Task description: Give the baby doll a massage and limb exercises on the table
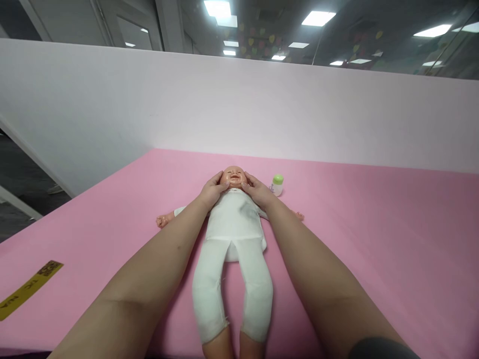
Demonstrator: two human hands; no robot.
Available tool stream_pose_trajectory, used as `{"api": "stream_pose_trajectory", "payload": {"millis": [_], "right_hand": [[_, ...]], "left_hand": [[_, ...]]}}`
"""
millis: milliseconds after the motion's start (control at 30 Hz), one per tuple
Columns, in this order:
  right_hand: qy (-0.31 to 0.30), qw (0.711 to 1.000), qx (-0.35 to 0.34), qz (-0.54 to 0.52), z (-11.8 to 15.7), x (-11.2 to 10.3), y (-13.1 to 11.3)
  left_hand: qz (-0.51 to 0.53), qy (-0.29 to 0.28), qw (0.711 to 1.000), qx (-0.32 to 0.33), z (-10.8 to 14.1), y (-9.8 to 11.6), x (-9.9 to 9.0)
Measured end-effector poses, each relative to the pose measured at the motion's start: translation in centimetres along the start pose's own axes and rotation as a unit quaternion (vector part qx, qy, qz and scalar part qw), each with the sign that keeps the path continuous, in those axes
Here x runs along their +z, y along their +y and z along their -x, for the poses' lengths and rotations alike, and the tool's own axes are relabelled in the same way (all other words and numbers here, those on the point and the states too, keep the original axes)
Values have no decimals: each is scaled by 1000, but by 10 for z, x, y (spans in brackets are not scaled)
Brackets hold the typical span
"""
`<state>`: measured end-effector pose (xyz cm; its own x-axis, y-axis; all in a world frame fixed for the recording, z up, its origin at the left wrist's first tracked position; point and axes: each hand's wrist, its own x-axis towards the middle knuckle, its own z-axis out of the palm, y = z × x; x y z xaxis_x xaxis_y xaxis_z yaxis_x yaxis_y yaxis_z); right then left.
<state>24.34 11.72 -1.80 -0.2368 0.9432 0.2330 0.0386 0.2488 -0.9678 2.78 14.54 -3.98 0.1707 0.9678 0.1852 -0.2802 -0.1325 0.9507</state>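
A baby doll (235, 217) in a white cloth suit lies on its back on the pink surface, head at the far end and legs toward me. My left hand (214, 189) rests against the left side of the doll's head, its thumb near the chin. Against the right side of the head lies my right hand (258, 189), thumb by the jaw. Both hands cup the head between them. The doll's arms stretch out to the sides, partly hidden under my forearms.
Just right of my right hand stands a small white bottle (277, 185) with a green cap. A yellow label strip (30, 290) is on the pink surface (392, 239) at the near left. White panels (239, 104) rise behind and at the left.
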Motion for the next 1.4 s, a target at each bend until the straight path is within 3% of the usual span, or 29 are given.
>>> {"api": "stream_pose_trajectory", "payload": {"millis": [100,200,300,433,667,967,1200,1400], "right_hand": [[-24,998,8,-54,0,0,1],[-8,994,26,-103,-2,2,4],[10,999,12,-52,-4,3,6],[69,996,8,54,-3,9,7],[95,994,1,61,-1,17,9],[51,999,3,19,2,3,1],[38,998,4,-51,-5,-2,14],[55,998,-3,-4,-8,0,18]], "left_hand": [[28,-27,999,2,1,0,0],[45,-26,999,-2,3,0,1],[33,0,999,-4,3,0,1],[-56,4,998,26,1,2,0],[-62,11,998,3,0,-1,-5],[-13,4,1000,-10,2,-5,-7],[62,26,996,-56,4,0,0],[48,55,997,-19,2,-1,5]]}}
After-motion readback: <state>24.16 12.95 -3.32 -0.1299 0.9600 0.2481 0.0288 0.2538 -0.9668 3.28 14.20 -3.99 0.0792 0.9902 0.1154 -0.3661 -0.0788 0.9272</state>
